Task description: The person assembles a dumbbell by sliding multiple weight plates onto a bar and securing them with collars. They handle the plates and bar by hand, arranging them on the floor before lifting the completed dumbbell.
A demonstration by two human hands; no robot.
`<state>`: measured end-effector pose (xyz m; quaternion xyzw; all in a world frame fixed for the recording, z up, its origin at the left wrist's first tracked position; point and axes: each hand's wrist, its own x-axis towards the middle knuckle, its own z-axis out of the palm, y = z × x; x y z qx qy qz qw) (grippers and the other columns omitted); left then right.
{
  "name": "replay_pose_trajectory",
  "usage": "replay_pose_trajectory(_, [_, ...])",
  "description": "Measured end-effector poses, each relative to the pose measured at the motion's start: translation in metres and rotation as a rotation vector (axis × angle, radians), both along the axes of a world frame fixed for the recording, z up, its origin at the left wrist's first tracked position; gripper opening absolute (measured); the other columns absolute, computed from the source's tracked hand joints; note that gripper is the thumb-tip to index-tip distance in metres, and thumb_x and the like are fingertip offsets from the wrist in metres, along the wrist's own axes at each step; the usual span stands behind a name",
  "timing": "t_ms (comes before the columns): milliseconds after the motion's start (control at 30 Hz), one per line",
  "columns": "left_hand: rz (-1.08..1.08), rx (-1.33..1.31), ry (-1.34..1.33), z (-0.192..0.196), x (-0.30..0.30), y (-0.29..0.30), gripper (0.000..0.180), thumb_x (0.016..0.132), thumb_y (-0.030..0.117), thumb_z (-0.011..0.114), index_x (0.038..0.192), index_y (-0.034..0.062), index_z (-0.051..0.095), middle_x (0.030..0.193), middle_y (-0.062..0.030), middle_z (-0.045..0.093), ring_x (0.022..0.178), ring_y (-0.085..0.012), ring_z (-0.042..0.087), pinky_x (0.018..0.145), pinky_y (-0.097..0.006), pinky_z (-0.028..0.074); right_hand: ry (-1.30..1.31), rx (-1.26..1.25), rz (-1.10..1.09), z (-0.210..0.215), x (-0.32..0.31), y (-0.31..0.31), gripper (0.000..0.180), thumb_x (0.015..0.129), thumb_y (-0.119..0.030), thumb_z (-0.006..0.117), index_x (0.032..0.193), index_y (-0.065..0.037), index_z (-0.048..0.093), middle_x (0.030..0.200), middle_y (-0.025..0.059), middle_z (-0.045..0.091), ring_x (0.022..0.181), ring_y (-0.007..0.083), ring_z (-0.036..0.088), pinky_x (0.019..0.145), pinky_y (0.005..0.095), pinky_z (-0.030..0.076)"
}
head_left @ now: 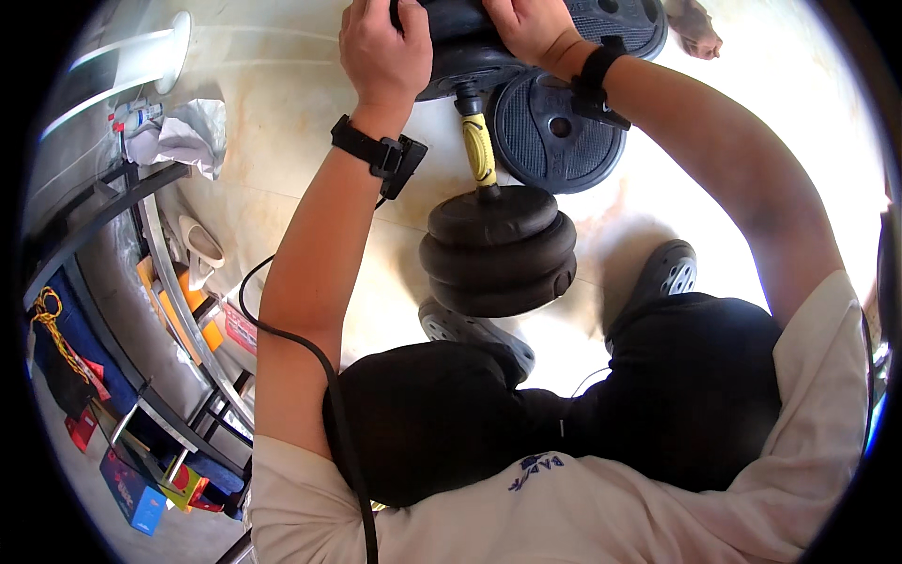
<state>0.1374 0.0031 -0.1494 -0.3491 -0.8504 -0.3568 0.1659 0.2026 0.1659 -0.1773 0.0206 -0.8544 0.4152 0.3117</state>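
Note:
A dumbbell with a yellow-and-black handle [478, 150] lies on the pale floor, pointing away from me. Several black weight plates [498, 249] are stacked at its near end. My left hand [385, 52] grips the left side of the black weight plates [465, 58] at the far end, thumb over the edge. On their right side rests my right hand [537, 30], its thumb bent over the plate. The top edge of the picture cuts off part of both hands. Right of the handle, a loose weight plate [558, 132] lies flat, partly beneath my right wrist.
Another black plate [625, 26] lies beyond my right wrist. A rack [174, 282] with shoes and boxes stands left, near a crumpled plastic bag [188, 136] and a white stand [174, 52]. My grey clogs [669, 268] flank the near plates. A black cable [324, 362] crosses my left arm.

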Motion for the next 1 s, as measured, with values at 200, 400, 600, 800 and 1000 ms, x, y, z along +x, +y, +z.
replay_pose_trajectory(200, [-0.002, -0.046, -0.004, -0.004, 0.004, -0.014, 0.034, 0.091, 0.017, 0.047, 0.119, 0.0002, 0.057, 0.112, -0.0209, 0.059, 0.104, -0.0401, 0.054, 0.09, -0.045, 0.044, -0.079, 0.078, 0.055, 0.007, 0.005, -0.003, 0.03, 0.09, -0.016, 0.045, 0.113, 0.0, 0.055, 0.102, 0.0221, 0.056, 0.091, 0.0398, 0.052, 0.081, 0.0458, 0.044])
replay_pose_trajectory(400, [-0.077, -0.017, -0.064, -0.006, 0.005, -0.028, 0.039, 0.094, 0.023, 0.048, 0.125, 0.0007, 0.053, 0.118, -0.0225, 0.056, 0.109, -0.0397, 0.052, 0.095, -0.044, 0.041, -0.105, 0.241, 0.085, 0.011, 0.009, -0.007, 0.03, 0.091, -0.014, 0.046, 0.115, 0.001, 0.053, 0.109, 0.0209, 0.054, 0.093, 0.0375, 0.051, 0.082, 0.0441, 0.043])
replay_pose_trajectory(600, [0.299, 0.322, -0.82, -0.024, 0.02, -0.066, 0.061, 0.099, 0.043, 0.043, 0.14, -0.0007, 0.033, 0.143, -0.0206, 0.034, 0.116, -0.0342, 0.051, 0.102, -0.042, 0.038, -0.212, 0.154, 0.132, 0.014, 0.015, -0.006, 0.03, 0.092, -0.013, 0.044, 0.116, 0.003, 0.052, 0.118, 0.0206, 0.053, 0.103, 0.0375, 0.05, 0.09, 0.0437, 0.043])
replay_pose_trajectory(800, [0.223, 0.469, -1.908, -0.064, 0.054, -0.104, 0.045, 0.093, 0.031, 0.049, 0.128, 0.002, 0.047, 0.128, -0.0191, 0.052, 0.106, -0.0311, 0.061, 0.095, -0.041, 0.045, -0.243, 0.352, -0.325, -0.097, 0.056, 0.026, 0.038, 0.092, -0.029, 0.052, 0.121, -0.005, 0.054, 0.123, 0.0197, 0.049, 0.115, 0.0372, 0.044, 0.096, 0.0501, 0.04])
replay_pose_trajectory(1000, [-0.21, 0.247, -2.041, -0.03, 0.067, -0.073, 0.024, 0.091, 0.021, 0.054, 0.105, 0.0021, 0.056, 0.108, -0.0128, 0.063, 0.102, -0.0268, 0.063, 0.091, -0.043, 0.048, -0.781, 0.204, 0.024, -0.044, 0.113, 0.008, 0.024, 0.088, -0.024, 0.057, 0.099, -0.003, 0.063, 0.093, 0.0149, 0.065, 0.083, 0.0273, 0.062, 0.077, 0.0418, 0.051])
